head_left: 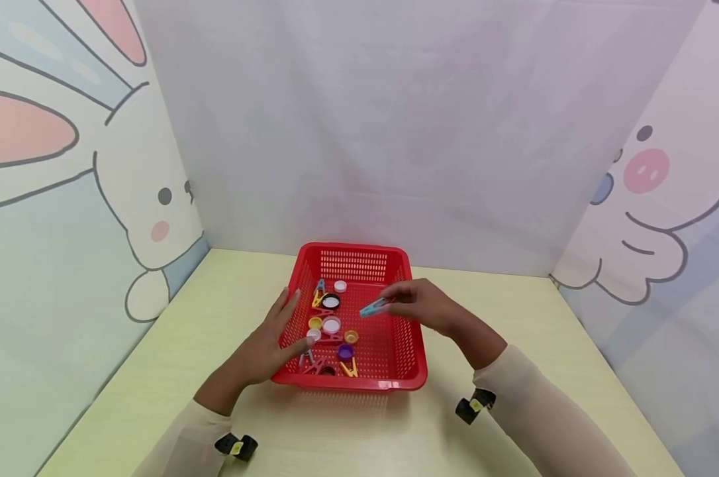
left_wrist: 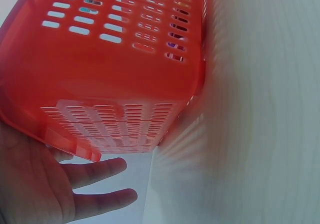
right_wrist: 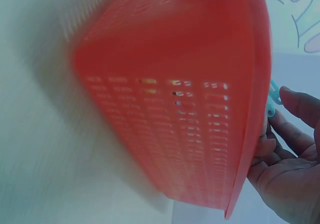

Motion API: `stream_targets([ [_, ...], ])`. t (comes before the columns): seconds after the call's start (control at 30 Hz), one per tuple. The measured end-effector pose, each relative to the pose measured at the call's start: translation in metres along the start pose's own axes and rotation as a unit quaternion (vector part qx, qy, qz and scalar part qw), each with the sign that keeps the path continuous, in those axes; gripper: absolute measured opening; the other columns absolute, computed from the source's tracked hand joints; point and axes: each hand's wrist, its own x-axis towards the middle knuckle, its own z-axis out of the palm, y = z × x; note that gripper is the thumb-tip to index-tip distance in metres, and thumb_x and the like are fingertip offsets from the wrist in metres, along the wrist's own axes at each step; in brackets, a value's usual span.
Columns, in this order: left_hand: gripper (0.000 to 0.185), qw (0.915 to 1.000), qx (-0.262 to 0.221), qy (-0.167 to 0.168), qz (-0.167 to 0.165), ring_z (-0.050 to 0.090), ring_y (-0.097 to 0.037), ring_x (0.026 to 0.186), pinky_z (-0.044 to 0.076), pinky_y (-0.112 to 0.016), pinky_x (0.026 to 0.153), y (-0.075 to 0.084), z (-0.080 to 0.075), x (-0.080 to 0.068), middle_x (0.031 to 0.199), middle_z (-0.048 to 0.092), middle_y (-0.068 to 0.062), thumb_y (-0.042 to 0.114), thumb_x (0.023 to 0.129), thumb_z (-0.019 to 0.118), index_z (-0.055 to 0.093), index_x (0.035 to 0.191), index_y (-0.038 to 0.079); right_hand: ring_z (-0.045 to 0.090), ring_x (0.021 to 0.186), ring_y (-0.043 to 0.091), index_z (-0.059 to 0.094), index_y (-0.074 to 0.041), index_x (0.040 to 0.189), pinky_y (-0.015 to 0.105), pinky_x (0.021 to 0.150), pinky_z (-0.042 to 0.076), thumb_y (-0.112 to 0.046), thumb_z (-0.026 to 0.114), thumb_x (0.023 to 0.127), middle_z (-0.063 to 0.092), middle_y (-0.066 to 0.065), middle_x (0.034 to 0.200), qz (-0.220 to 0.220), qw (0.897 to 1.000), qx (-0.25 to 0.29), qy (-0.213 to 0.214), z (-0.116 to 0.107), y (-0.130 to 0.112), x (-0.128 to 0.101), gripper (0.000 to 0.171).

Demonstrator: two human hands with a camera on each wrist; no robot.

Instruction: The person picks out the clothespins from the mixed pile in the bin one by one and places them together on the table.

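My right hand (head_left: 424, 306) pinches a light blue clothespin (head_left: 372, 309) between thumb and fingers, over the right half of a red plastic basket (head_left: 359, 383). In the right wrist view the clothespin's two handle ends (right_wrist: 271, 109) show past the basket's rim. My left hand (head_left: 263, 350) lies at the basket's left rim with fingers extended, the thumb reaching over the inside. The left wrist view shows two of its straight fingers (left_wrist: 97, 173) outside the basket wall. Inside, on the left half, lie a purple cap (head_left: 345, 352), a yellow clothespin (head_left: 349, 368) and a pink clothespin (head_left: 315, 365).
Several more bottle caps, among them a black-rimmed one (head_left: 331, 301) and an orange one (head_left: 351, 337), lie in the basket with other clothespins. The basket stands on a pale yellow table (head_left: 490, 311), before a whitish curtain (head_left: 365, 132) and walls with cartoon animals.
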Motion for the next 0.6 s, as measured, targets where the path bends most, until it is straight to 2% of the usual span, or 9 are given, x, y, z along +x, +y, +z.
stream_targets([
  [0.07, 0.117, 1.0000, 0.000, -0.001, -0.001, 0.027, -0.057, 0.163, 0.063, -0.064, 0.100, 0.000, 0.000, 0.000, 0.185, 0.002, -0.018, 0.064, 0.092, 0.075, 0.011, 0.177, 0.018, 0.073, 0.110, 0.039, 0.078, -0.009, 0.128, 0.048, 0.099, 0.066, -0.016, 0.079, 0.101, 0.077, 0.012, 0.119, 0.002, 1.000, 0.012, 0.005, -0.004, 0.003, -0.003, 0.028],
  [0.13, 0.117, 1.0000, -0.002, -0.001, -0.001, 0.027, -0.057, 0.162, 0.063, -0.064, 0.099, 0.000, -0.001, 0.000, 0.185, 0.002, -0.018, 0.064, 0.092, 0.076, 0.011, 0.178, 0.019, 0.071, 0.104, 0.039, 0.078, -0.010, 0.128, 0.039, 0.091, 0.066, -0.018, 0.079, 0.101, 0.077, 0.014, 0.117, 0.002, 1.000, 0.018, 0.011, -0.008, 0.005, -0.007, 0.028],
  [0.27, 0.116, 1.0000, -0.005, -0.002, -0.002, 0.027, -0.057, 0.162, 0.063, -0.064, 0.099, -0.001, -0.001, 0.000, 0.185, 0.002, -0.018, 0.064, 0.092, 0.076, 0.010, 0.178, 0.020, 0.063, 0.091, 0.030, 0.078, -0.010, 0.128, 0.027, 0.072, 0.056, -0.021, 0.078, 0.102, 0.073, 0.027, 0.117, -0.001, 1.000, 0.024, 0.020, -0.018, 0.009, -0.013, 0.028],
  [0.33, 0.116, 1.0000, -0.004, -0.001, 0.000, 0.028, -0.057, 0.162, 0.063, -0.064, 0.099, -0.001, -0.001, 0.000, 0.185, 0.002, -0.018, 0.064, 0.092, 0.075, 0.011, 0.178, 0.019, 0.062, 0.088, 0.026, 0.078, -0.010, 0.128, 0.027, 0.071, 0.056, -0.021, 0.078, 0.102, 0.070, 0.032, 0.119, 0.000, 0.999, 0.025, 0.026, -0.022, 0.013, -0.016, 0.028],
  [0.6, 0.116, 1.0000, -0.006, -0.002, 0.000, 0.028, -0.057, 0.162, 0.063, -0.064, 0.099, -0.003, 0.000, 0.002, 0.185, 0.002, -0.018, 0.063, 0.092, 0.076, 0.010, 0.178, 0.019, 0.061, 0.080, 0.015, 0.075, -0.006, 0.132, 0.028, 0.069, 0.057, -0.019, 0.076, 0.104, 0.073, 0.014, 0.109, -0.004, 0.998, 0.046, 0.039, -0.039, 0.035, -0.025, 0.031],
])
